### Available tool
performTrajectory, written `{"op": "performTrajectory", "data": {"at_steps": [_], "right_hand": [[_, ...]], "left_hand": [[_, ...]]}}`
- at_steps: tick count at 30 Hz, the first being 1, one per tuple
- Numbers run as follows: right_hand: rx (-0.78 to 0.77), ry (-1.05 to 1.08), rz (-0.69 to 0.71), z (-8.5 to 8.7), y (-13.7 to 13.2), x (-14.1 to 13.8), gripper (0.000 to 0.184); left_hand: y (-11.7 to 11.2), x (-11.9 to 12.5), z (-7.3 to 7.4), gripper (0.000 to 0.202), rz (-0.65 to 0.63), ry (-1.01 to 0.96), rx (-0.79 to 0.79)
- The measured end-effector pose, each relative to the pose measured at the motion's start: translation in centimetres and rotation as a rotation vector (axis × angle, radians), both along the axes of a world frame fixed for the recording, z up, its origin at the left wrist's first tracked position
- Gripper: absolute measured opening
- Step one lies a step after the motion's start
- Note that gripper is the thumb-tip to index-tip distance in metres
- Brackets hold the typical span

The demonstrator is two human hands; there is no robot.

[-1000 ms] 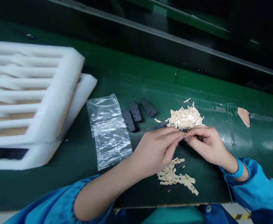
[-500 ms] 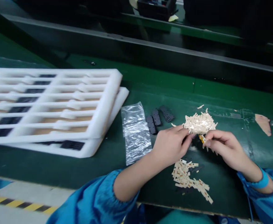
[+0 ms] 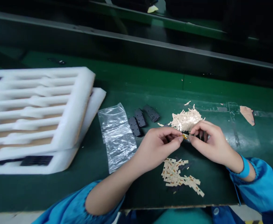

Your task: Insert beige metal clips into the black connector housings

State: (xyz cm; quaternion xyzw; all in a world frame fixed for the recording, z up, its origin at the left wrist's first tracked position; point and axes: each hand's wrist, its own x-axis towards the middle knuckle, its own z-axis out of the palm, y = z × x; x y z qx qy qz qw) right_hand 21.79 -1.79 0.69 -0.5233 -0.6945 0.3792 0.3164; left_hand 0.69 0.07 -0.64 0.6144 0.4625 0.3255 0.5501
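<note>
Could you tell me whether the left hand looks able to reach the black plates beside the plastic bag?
Probably yes: the left hand lies close to the black plates, with only bare green bench between; its fingertips, though, pinch a small strip with the right hand.

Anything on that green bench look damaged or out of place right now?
Yes: the green surface has a torn patch at far right, showing tan underneath, with scuffed, shiny marks beside it. The upper foam tray sits askew on the lower one. Both hands, left and right, pinch one small strip.
</note>
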Motion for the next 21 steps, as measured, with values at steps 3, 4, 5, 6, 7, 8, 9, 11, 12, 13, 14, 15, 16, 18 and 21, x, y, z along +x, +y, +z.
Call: {"op": "performTrajectory", "data": {"at_steps": [3,4,5,6,7,8,9,11,12,13,14,15,16,18,21], "right_hand": [[0.179,-0.1,-0.042,0.1,-0.4,-0.4,0.007],[0.193,-0.111,-0.022,0.1,-0.6,-0.5,0.01],[0.195,-0.116,-0.003,0.1,-0.6,-0.6,0.012],[0.194,-0.119,0.012,0.0,-0.7,-0.7,0.015],[0.192,-0.121,0.023,0.0,-0.7,-0.8,0.017],[0.19,-0.119,0.033,0.1,-0.7,-0.8,0.019],[0.186,-0.112,0.039,0.1,-0.6,-0.9,0.02],[0.162,-0.081,0.047,0.2,-0.5,-0.8,0.023],[0.141,-0.063,0.046,0.2,-0.4,-0.8,0.023],[0.117,-0.047,0.045,0.2,-0.4,-0.8,0.022],[0.091,-0.033,0.045,0.2,-0.3,-0.8,0.022],[0.064,-0.024,0.048,0.2,-0.3,-0.7,0.021],[0.039,-0.019,0.049,0.1,-0.2,-0.6,0.02],[0.013,-0.045,0.024,-0.2,0.0,-0.4,0.018],[0.032,-0.189,-0.077,-0.8,0.7,0.3,0.019]], "left_hand": [[-0.3,0.0,0.0,0.013,0.048,0.098,0.199],[-0.4,0.0,0.1,0.013,0.035,0.112,0.247],[-0.5,0.0,0.1,0.013,0.011,0.12,0.285],[-0.6,0.1,0.1,0.014,-0.016,0.125,0.317],[-0.7,0.1,0.1,0.014,-0.044,0.131,0.346],[-0.8,0.1,0.2,0.015,-0.07,0.138,0.369],[-0.8,0.1,0.2,0.015,-0.087,0.146,0.388],[-0.8,0.2,0.3,0.015,-0.097,0.154,0.408],[-0.7,0.2,0.4,0.015,-0.096,0.154,0.407],[-0.7,0.2,0.5,0.015,-0.097,0.153,0.397],[-0.7,0.2,0.5,0.015,-0.099,0.152,0.382],[-0.6,0.1,0.6,0.014,-0.105,0.151,0.368],[-0.6,0.0,0.6,0.014,-0.11,0.149,0.358],[-0.6,-0.2,0.7,0.013,-0.107,0.133,0.356],[-0.4,-0.8,0.9,0.012,-0.08,0.075,0.395]]}}
